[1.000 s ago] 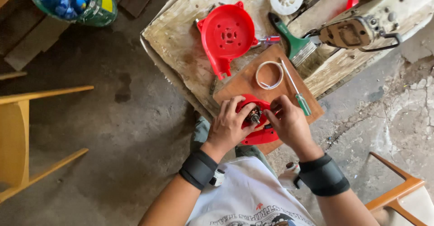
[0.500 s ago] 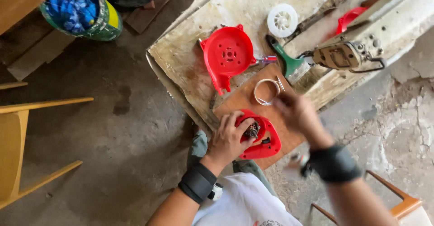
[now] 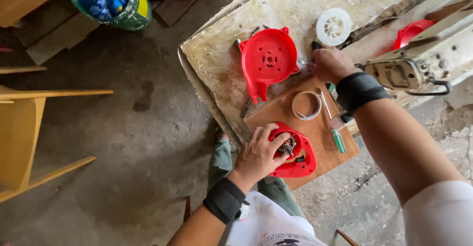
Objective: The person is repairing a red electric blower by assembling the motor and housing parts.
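My left hand [image 3: 260, 153] grips a red plastic housing [image 3: 301, 158] with a small motor and shaft [image 3: 287, 148] in it, resting on a brown wooden board [image 3: 320, 128]. My right hand [image 3: 331, 64] reaches across the worn bench [image 3: 221, 54] and closes its fingers on a small metal part at the edge of a red round cover [image 3: 267, 61]. What exactly it pinches is hidden by the fingers. A pale ring [image 3: 306, 105] and a green-handled screwdriver [image 3: 336, 132] lie on the board between the hands.
A white plastic fan wheel [image 3: 333, 27] and another red part [image 3: 411, 32] lie farther back, beside a metal machine head [image 3: 409, 71]. A bucket of blue items [image 3: 111, 0] stands on the floor at top left. Yellow wooden furniture [image 3: 29, 128] is on the left.
My right hand left the red housing and moved up across the board to the edge of the red round cover. My left hand stayed on the housing.
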